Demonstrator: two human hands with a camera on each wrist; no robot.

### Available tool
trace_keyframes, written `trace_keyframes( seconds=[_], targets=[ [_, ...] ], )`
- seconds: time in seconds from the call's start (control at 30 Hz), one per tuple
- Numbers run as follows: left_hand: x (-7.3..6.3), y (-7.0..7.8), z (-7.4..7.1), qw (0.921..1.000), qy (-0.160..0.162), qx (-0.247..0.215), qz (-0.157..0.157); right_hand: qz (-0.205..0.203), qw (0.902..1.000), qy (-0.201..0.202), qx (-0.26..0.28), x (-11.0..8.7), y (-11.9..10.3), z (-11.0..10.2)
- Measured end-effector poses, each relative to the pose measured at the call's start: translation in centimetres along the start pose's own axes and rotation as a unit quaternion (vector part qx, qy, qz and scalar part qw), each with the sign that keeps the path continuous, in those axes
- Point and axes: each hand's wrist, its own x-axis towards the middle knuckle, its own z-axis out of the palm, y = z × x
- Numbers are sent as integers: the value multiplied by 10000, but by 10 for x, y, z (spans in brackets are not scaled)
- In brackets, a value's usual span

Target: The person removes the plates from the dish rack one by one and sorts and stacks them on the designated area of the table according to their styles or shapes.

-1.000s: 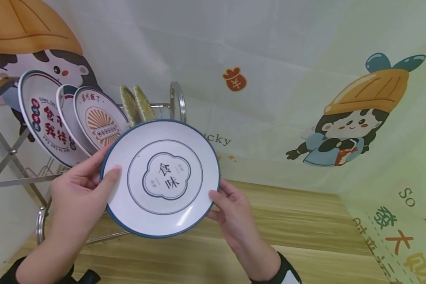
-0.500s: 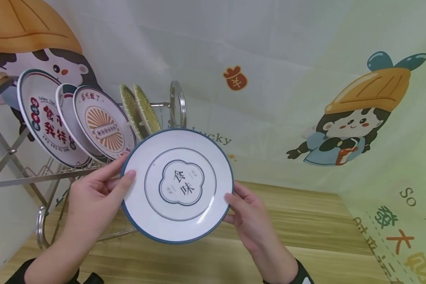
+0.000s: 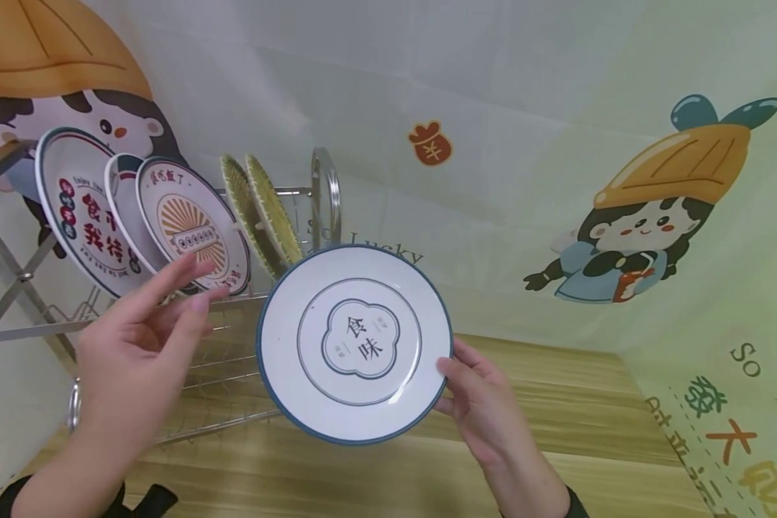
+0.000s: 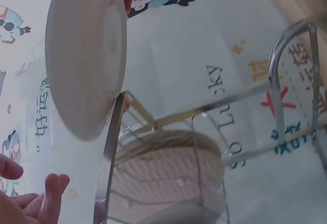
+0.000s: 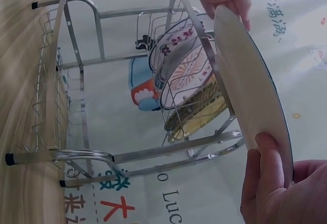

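White with a blue rim, the plate is held in the air in front of the rack, near its right end and above the counter. Its printed face tilts up toward the head camera; whether its rim touches the rack's top bar I cannot tell. The right hand alone bears it, pinching the right edge, thumb on the face and fingers behind. The left hand holds nothing: thumb and fingers are parted, and in the head view a gap shows between them and the plate's left edge.

Behind, along the rack's upper tier from its left end, stand a big plate, a middle plate partly hidden, and a sunburst plate; two green plates lean closer to the right end. A printed cloth hangs beyond the counter's back edge.

The step in hand looks to be one-handed handling of the plate beside the rack. Any next move calls for a firm right pinch, since the weight sits off to one side, and for keeping the rim off the bars.
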Motion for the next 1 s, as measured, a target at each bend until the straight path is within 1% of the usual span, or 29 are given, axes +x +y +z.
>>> trace_keyframes(
  seconds=[0.1,0.13,0.17,0.23,0.43,0.57,0.73,0.83,0.93,1.0],
  targets=[
    [5,1,-4,9974,429,-91,568,-5,10000,92,29,-1,0,-4],
    [7,1,-6,9960,530,-44,724,-4,9999,112,46,-1,1,-6],
    [8,1,-8,9945,625,-62,840,-10,9999,143,61,-1,1,-7],
    [11,2,-11,9929,751,-1,924,-7,9998,193,91,-2,1,-10],
    [17,5,-24,9911,954,226,901,-36,9998,178,99,-5,1,-21],
    [22,7,-28,9900,1011,342,926,18,9998,200,24,-6,1,-29],
    [29,3,-32,9884,1067,557,922,65,9998,196,6,-7,0,-42],
    [32,8,-33,9873,1158,585,914,184,9992,360,-11,-8,-1,-47],
    [34,14,-34,9875,1153,785,738,401,9970,654,-56,-8,-1,-51],
    [36,14,-35,9875,1087,981,580,503,9957,775,-32,-8,0,-54]
  ],
)
